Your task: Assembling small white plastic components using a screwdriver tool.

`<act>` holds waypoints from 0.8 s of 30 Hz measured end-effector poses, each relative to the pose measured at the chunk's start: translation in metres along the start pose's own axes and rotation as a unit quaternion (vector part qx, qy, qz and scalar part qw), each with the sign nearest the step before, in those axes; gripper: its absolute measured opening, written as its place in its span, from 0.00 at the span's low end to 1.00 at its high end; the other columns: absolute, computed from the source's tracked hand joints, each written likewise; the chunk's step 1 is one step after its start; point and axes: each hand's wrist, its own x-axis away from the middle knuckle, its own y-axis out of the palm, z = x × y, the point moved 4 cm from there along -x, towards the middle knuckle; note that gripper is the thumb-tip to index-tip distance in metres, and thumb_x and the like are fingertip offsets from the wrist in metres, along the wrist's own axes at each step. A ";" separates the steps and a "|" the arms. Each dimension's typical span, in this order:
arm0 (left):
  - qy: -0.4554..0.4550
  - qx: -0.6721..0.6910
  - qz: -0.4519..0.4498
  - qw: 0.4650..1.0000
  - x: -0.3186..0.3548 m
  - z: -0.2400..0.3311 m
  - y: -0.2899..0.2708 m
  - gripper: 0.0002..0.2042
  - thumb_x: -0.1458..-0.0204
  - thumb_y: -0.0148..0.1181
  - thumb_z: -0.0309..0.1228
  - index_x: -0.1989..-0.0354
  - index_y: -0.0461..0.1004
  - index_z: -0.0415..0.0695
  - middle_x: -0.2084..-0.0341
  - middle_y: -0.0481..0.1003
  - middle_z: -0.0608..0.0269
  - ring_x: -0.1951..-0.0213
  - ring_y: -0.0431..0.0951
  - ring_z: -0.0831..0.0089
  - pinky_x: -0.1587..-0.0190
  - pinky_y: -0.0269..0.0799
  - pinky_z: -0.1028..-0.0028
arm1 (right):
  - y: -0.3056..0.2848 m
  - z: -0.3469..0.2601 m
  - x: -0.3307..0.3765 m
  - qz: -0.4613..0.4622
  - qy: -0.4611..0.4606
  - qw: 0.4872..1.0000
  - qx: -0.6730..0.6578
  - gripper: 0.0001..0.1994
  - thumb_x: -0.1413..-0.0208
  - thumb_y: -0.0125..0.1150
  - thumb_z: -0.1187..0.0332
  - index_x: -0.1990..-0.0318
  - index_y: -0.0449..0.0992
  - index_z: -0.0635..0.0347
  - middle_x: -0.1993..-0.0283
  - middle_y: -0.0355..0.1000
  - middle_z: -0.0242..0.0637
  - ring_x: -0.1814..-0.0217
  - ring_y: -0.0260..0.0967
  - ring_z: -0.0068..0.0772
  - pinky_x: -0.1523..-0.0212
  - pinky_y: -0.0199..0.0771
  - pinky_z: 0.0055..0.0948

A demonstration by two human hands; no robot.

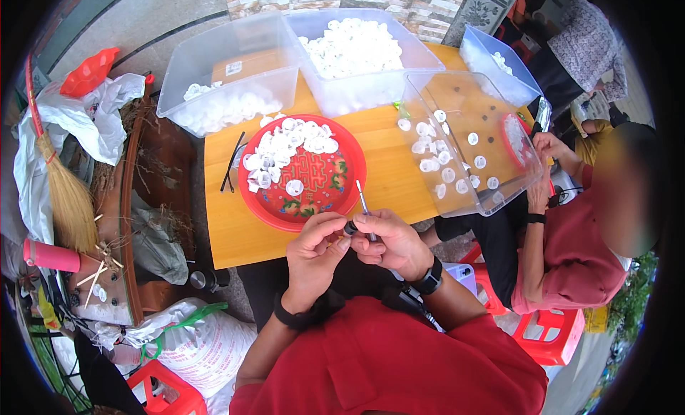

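My left hand (314, 245) and right hand (389, 242) meet just below the table (389, 179) edge, over my lap. The left hand pinches a small dark part (350, 228) between thumb and fingertips; the part sits exactly where the two hands touch. The right hand is closed around a thin tool (364, 208), a slim rod with a pale shaft, and its tip rises above my fingers toward the tray (342, 194). I judge this grip keeps the tool steady against the part (its working end is hidden by my fingers). Both wrists carry black bands.

Directly ahead lies the round red tray, within short reach. White caps (282, 154) are heaped on its far and left portion; the near portion is bare, showing the printed pattern. A black stick (232, 162) lies on the table just left of the tray.

Further out stand three clear bins. The left bin (228, 79) holds a shallow layer of white pieces, the middle bin (360, 54) is well filled, and the right bin (471, 140) is tipped on its side with scattered caps against its wall.

On my right sits another person in a red shirt; that person's hand (553, 145) works at the tipped bin. A broom (68, 194) leans at the far left.
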 end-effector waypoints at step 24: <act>-0.065 0.071 0.008 0.995 -0.003 -0.004 0.003 0.08 0.50 0.52 0.16 0.60 0.70 0.32 0.59 0.69 0.57 0.64 0.75 0.72 0.60 0.72 0.75 | 0.005 0.002 0.002 0.045 0.009 0.998 0.033 0.14 0.46 0.55 0.55 0.70 0.71 0.57 0.81 0.64 0.29 0.89 0.48 0.12 0.89 0.49 0.15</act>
